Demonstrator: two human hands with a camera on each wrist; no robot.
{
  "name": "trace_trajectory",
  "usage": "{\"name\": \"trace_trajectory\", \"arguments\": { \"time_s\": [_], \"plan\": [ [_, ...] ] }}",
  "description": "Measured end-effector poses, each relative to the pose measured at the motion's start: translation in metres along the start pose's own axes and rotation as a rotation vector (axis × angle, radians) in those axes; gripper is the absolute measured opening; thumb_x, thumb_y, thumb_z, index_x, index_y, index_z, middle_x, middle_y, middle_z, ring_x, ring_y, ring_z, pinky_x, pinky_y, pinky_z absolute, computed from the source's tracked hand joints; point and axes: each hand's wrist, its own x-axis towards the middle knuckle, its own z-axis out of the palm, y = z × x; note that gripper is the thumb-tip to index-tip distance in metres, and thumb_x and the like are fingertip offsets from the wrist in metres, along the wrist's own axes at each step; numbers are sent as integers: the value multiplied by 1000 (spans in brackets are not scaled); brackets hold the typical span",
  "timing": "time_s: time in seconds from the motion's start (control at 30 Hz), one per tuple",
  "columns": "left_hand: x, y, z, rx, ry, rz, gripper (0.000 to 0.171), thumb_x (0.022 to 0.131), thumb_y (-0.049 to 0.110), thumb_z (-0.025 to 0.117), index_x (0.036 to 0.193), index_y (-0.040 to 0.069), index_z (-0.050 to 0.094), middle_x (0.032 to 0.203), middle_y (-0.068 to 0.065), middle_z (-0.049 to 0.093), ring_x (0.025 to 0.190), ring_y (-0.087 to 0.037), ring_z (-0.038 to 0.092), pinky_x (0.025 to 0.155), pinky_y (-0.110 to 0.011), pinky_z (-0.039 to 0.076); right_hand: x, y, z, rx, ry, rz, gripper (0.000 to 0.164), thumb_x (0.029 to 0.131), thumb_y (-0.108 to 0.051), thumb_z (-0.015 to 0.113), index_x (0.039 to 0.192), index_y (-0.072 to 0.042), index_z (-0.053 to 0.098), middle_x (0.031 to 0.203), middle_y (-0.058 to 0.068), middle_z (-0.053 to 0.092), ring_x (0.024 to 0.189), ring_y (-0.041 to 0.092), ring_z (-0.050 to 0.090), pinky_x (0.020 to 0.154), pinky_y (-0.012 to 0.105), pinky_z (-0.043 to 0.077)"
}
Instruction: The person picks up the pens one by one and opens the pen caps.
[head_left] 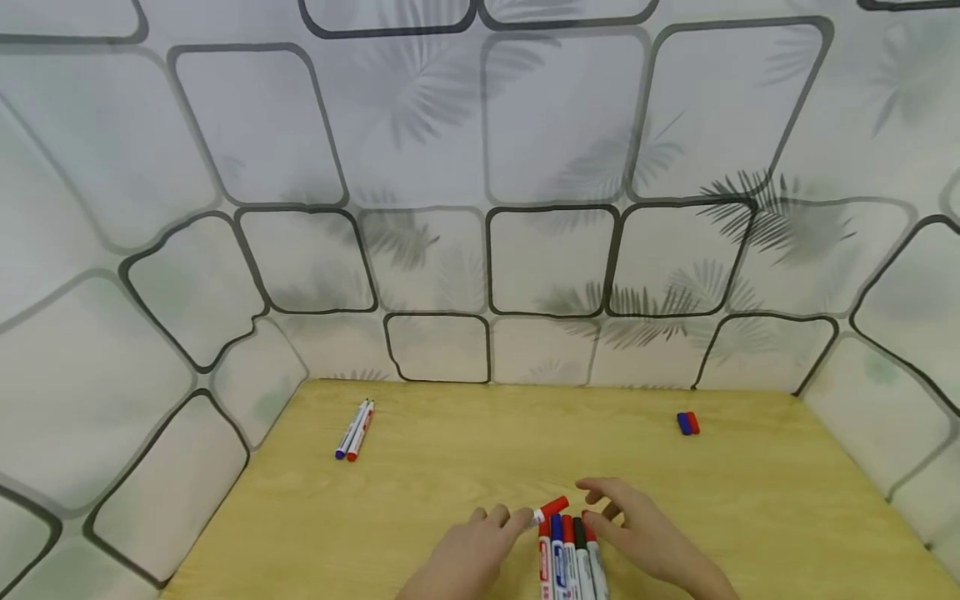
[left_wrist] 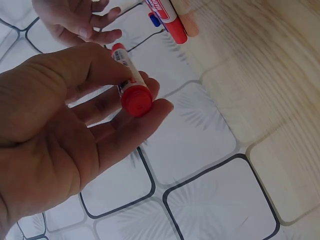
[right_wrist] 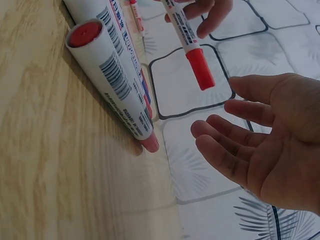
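Note:
My left hand point(head_left: 472, 546) pinches a white marker with a red cap point(head_left: 555, 506) between thumb and fingers, its cap pointing toward the right hand. In the left wrist view this marker point(left_wrist: 131, 75) shows its red end toward the camera. My right hand point(head_left: 637, 529) is held just right of it, fingers loosely bent with nothing in them; the right wrist view shows the gap between the fingers and the cap point(right_wrist: 201, 69). Beneath and between the hands lies a row of several white markers point(head_left: 570, 567) with red, blue and black caps, side by side, cut off by the bottom edge.
Two more markers point(head_left: 354, 431), one blue and one red, lie together at the back left of the wooden table point(head_left: 465, 450). At the back right sit two small pieces point(head_left: 687, 423), blue and red, side by side. A patterned white covering point(head_left: 547, 258) surrounds the table's back and sides.

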Motion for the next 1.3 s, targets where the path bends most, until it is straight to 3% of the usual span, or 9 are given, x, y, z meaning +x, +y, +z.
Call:
{"name": "trace_trajectory", "arguments": {
  "time_s": [0.1,0.23,0.33,0.47,0.67,0.73,0.97,1.2,1.3],
  "plan": [
    [-4,-1,1,1,39,58,57,89,8,73,135,31,49,103,5,57,77,-9,46,57,-24,44,-1,-1,6,32,-54,-30,45,102,-23,57,141,-1,49,125,17,57,89,10,61,71,25,52],
    [-7,-4,2,54,163,199,46,93,29,69,135,29,52,102,5,59,75,-7,42,53,-20,37,-1,-2,9,19,-66,-73,42,101,-23,58,138,-2,53,128,15,58,88,8,60,72,25,52],
    [-7,-6,3,111,256,280,44,93,29,69,135,27,53,104,5,61,76,-7,41,51,-17,33,0,-4,10,-6,-60,-94,39,101,-25,59,132,-3,58,124,12,62,88,6,59,73,25,51],
    [-6,-6,4,182,344,322,55,87,7,74,135,27,54,104,6,60,76,-7,43,49,-15,29,2,-6,11,-24,-73,-119,33,101,-24,59,128,-7,63,117,3,66,91,4,59,75,25,51],
    [-3,-7,6,350,510,366,45,87,14,75,128,25,62,99,7,62,78,-9,52,55,-16,39,0,-11,14,-44,-98,-108,26,103,-24,54,124,-13,65,116,0,68,99,5,61,79,26,53],
    [-2,-6,5,382,536,372,38,88,16,73,124,25,66,96,7,63,78,-8,55,58,-16,43,0,-14,14,-47,-113,-88,25,103,-25,54,122,-13,65,115,0,68,99,5,61,80,25,52],
    [4,-3,-1,437,542,359,34,87,14,74,118,26,69,93,7,64,76,-7,56,60,-17,47,0,-20,12,-51,-127,-110,24,103,-24,55,121,-11,65,112,4,69,92,4,61,76,25,52],
    [8,6,-3,441,401,346,39,91,16,68,128,27,63,104,7,62,89,-9,58,68,-20,50,0,-8,11,88,-179,-170,23,103,-19,53,119,-7,66,105,7,68,85,2,58,70,24,52],
    [8,7,-2,426,393,367,38,91,15,69,127,26,64,104,6,60,89,-8,56,69,-18,49,-1,-3,12,155,-194,-190,24,104,-17,51,115,-3,66,94,6,67,77,4,59,64,26,53]
  ]
}}
